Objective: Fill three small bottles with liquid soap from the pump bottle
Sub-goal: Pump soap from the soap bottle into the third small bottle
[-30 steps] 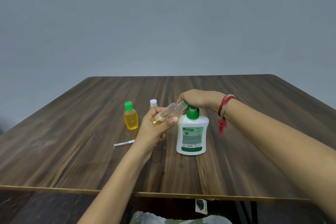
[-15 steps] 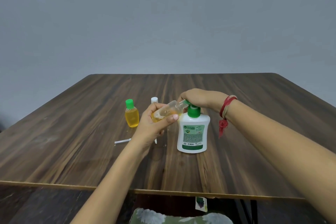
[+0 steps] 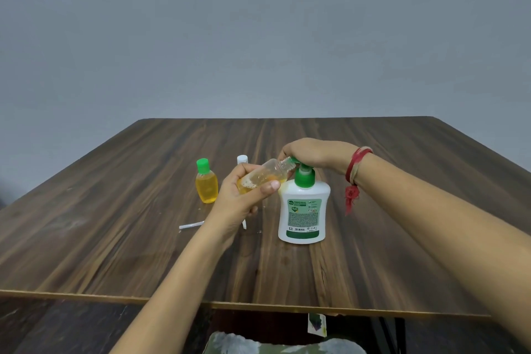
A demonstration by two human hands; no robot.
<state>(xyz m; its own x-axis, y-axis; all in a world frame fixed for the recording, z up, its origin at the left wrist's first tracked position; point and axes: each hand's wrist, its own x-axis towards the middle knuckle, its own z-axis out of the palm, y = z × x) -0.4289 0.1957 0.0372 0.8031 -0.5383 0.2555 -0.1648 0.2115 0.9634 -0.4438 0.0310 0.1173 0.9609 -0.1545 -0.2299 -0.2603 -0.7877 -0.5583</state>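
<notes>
A white pump bottle (image 3: 303, 210) with a green pump stands upright on the wooden table (image 3: 115, 210). My right hand (image 3: 313, 154) rests on top of its pump head. My left hand (image 3: 244, 198) holds a small clear bottle (image 3: 265, 175) tilted, its open neck at the pump spout; orange soap with bubbles sits in its lower part. A small bottle (image 3: 206, 182) full of yellow soap, with a green cap, stands to the left. Behind my left hand a white cap (image 3: 242, 158) shows; whatever it sits on is hidden.
A thin white tube (image 3: 191, 225) lies on the table in front of the yellow bottle, partly behind my left wrist. A red thread band (image 3: 355, 167) is tied round my right wrist. The table's near edge (image 3: 86, 294) runs across below my forearms.
Both hands and the bottles stay in the same arrangement. The whole scene has shifted slightly up in the view, and the pump head sits a little higher now.
</notes>
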